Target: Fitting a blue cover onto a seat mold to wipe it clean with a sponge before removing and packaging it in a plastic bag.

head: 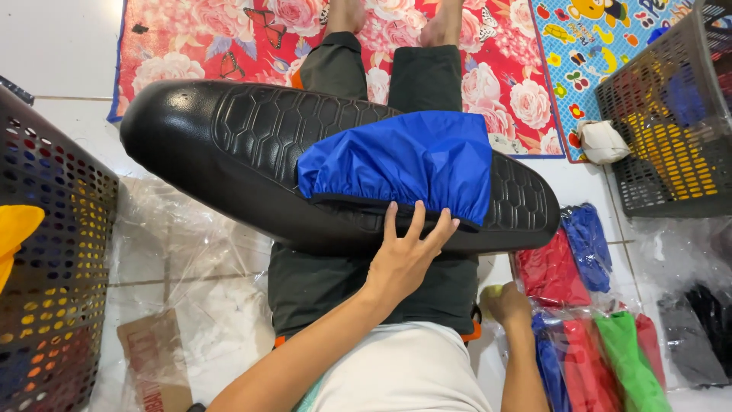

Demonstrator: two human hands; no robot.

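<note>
left hand [402, 259]: our fingers spread flat on the black seat [229, 145], below the blue cover [404, 164].
right hand [507, 304]: right of seat, grip unclear.
right basket [671, 130]: contents blurred.

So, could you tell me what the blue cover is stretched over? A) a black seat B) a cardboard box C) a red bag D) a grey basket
A: the blue cover wraps the middle of the black seat lying across the person's lap, with the left hand on its near edge.
</note>
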